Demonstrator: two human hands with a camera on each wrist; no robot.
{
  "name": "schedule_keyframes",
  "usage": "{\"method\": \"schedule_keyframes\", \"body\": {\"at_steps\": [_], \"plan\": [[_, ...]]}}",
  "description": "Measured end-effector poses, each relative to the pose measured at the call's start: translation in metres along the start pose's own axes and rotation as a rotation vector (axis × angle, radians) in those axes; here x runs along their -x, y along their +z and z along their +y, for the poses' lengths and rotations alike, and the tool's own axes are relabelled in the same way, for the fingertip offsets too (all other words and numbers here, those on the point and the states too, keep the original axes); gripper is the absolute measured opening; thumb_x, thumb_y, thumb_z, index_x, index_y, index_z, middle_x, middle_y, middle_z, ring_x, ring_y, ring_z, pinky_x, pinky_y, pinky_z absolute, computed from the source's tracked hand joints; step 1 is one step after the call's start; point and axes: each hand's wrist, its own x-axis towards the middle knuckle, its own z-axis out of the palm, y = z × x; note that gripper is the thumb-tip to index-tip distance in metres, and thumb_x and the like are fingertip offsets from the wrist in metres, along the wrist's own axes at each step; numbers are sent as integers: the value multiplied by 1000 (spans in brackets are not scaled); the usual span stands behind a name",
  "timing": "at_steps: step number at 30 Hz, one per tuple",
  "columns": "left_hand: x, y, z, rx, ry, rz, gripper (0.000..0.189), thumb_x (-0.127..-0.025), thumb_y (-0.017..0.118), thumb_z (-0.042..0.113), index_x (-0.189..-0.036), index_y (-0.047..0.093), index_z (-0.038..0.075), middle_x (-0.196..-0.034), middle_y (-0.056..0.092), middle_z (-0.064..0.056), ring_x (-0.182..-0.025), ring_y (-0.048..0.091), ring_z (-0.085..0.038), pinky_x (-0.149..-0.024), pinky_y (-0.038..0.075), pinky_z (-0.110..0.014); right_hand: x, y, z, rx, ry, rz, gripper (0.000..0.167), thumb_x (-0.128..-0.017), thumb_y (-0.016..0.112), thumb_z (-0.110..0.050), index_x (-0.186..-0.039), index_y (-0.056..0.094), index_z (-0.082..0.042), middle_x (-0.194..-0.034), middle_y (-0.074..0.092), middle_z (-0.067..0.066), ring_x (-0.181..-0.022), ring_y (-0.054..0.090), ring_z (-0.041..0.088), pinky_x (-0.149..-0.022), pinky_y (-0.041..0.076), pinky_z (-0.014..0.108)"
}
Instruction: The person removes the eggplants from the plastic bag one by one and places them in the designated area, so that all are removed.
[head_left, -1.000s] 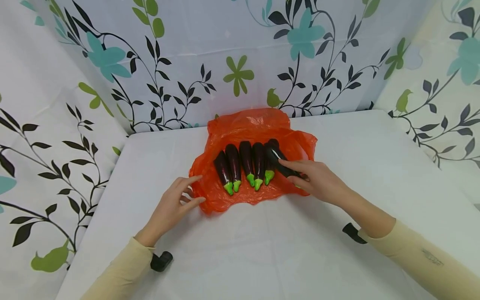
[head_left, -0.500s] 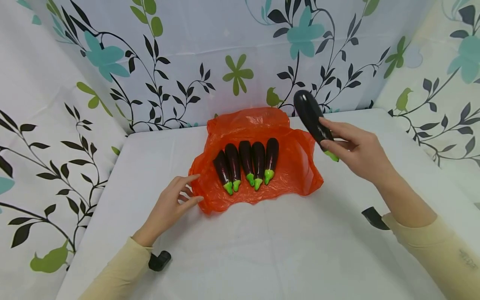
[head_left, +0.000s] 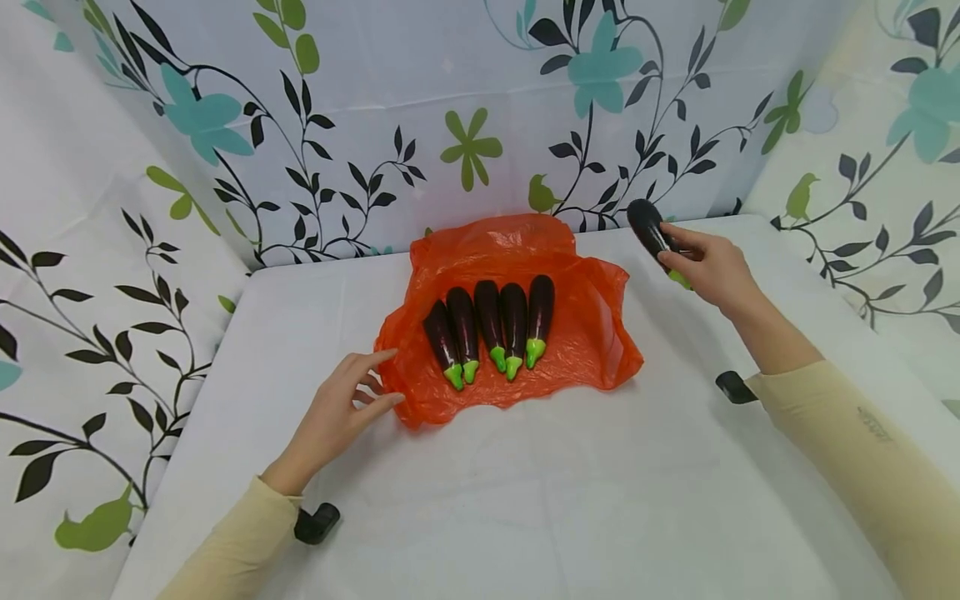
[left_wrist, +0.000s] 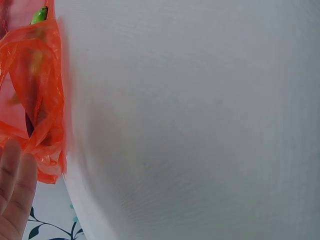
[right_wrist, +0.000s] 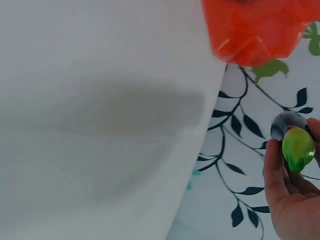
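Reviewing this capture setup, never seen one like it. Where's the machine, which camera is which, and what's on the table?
There's no machine: a person works bare-handed. The wide picture comes from a camera on the head, looking forward and down; the other two come from cameras on the left and right wrists. The black pieces by the cuffs are probably those wrist cameras.

On the white table lies a spread-out orange plastic bag, with five eggplants in a row on it, green stems toward the person. Behind hangs a leaf-and-flower print cloth.

The right hand holds a sixth eggplant near its stem, above the table to the right of the bag. The left hand, fingers spread, is at the bag's left edge.
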Motion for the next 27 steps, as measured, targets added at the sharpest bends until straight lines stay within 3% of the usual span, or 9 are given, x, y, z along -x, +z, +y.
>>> {"method": "schedule_keyframes", "body": {"at_steps": [8, 19, 27], "plan": [[1, 1, 0, 3, -3, -2, 60, -84, 79, 17, -138, 53, 12, -112, 56, -5, -90, 60, -17, -73, 58, -29, -34, 19, 24, -45, 155, -120, 62, -100, 53, -42, -154, 30, -23, -149, 35, 27, -130, 33, 43, -105, 41, 55], [2, 0, 0, 6, 6, -7, 60, -84, 79, 18, -138, 53, 12, -112, 57, -5, -90, 59, -15, -73, 59, -32, -44, 28, 38, -10, 178, -129, 56, -103, 48, -38, -154, 30, -24, -152, 30, 27, -130, 31, 44, -106, 40, 56], [1, -2, 1, 15, 7, -10, 60, -84, 78, 16, -138, 52, 10, -113, 56, -6, -91, 58, -16, -74, 60, -38, -52, 34, 44, 33, 209, -69, 53, -102, 51, -33, -151, 37, -19, -148, 36, 28, -130, 33, 44, -107, 39, 54]]}}
